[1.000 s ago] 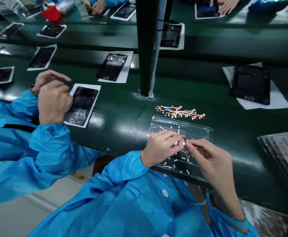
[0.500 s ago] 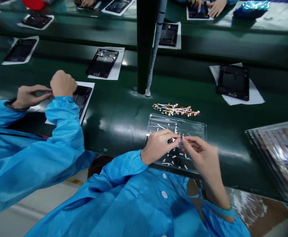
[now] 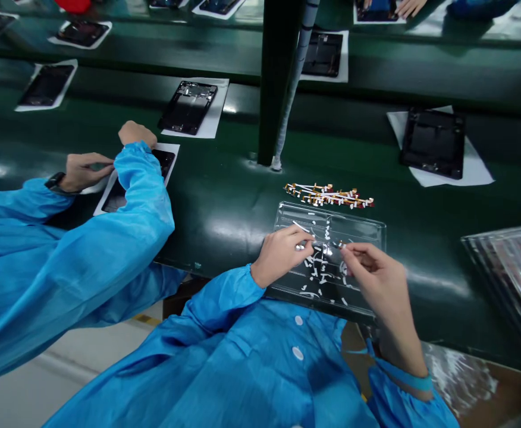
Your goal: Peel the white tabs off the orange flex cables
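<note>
My right hand (image 3: 379,279) pinches a small flex cable (image 3: 341,244) with a white and orange end between thumb and fingertips. To its left, my left hand (image 3: 282,254) has thumb and forefinger pressed together; whatever they hold, if anything, is too small to make out. Both hands hover over a clear plastic tray (image 3: 367,230) at the bench's front edge. White scraps and strips (image 3: 318,270) lie scattered across the tray. Just behind it rests a pile of thin flex cables (image 3: 329,196) with white and orange pieces.
A co-worker's hands (image 3: 86,171) work over a device on white paper at left. Open dark tablet housings (image 3: 189,107) lie on paper sheets, another one (image 3: 434,142) at right. A green post (image 3: 281,83) rises behind the cables. Stacked clear trays (image 3: 510,279) stand at the right.
My hands, which met over the tray, have moved apart, leaving the flex cable in my right fingers. The view has shifted slightly. The co-worker's right arm has moved a little.
</note>
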### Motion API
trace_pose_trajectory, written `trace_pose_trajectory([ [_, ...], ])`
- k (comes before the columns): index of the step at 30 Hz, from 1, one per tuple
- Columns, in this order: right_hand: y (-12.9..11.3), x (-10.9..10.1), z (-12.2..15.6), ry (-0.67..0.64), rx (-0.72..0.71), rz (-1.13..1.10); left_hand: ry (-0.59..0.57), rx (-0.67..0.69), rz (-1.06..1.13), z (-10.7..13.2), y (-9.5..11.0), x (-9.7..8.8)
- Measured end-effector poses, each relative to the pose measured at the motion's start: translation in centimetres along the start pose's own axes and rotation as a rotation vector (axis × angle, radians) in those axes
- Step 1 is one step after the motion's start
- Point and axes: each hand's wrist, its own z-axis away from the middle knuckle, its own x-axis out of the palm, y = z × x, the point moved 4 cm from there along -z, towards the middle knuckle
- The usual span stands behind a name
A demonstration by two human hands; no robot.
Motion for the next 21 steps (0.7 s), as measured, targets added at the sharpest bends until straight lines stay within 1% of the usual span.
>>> trace_pose_trajectory([
  [2,0.3,0.3,-0.7,-0.059,0.015,-0.019,-0.056,-0.047,0.158,-0.3,-0.5,0.1],
  [4,0.5,0.8,-1.3,-0.117,0.026,-0.048,-0.101,-0.066,0.314,-0.6,-0.6,0.4],
  [6,0.8,1.2,-1.6,-0.149,0.04,-0.083,-0.102,-0.083,0.385,-0.9,-0.6,0.8],
  [8,1.1,1.4,-1.9,-0.165,0.059,-0.115,-0.055,-0.098,0.385,-1.0,-0.7,1.1],
  [11,1.4,1.3,-2.3,-0.181,0.081,-0.156,0.099,-0.062,0.315,-0.7,-0.6,1.1],
  [13,1.3,1.1,-2.5,-0.188,0.086,-0.177,0.216,0.023,0.224,-0.2,0.0,0.9],
  [14,1.2,1.1,-2.7,-0.191,0.086,-0.187,0.255,0.077,0.173,0.1,0.4,0.8],
  [17,0.7,1.1,-3.0,-0.208,0.077,-0.219,0.288,0.209,0.017,0.6,1.4,0.7],
  [21,0.2,1.3,-3.4,-0.224,0.062,-0.259,0.313,0.275,-0.13,0.6,1.7,0.8],
])
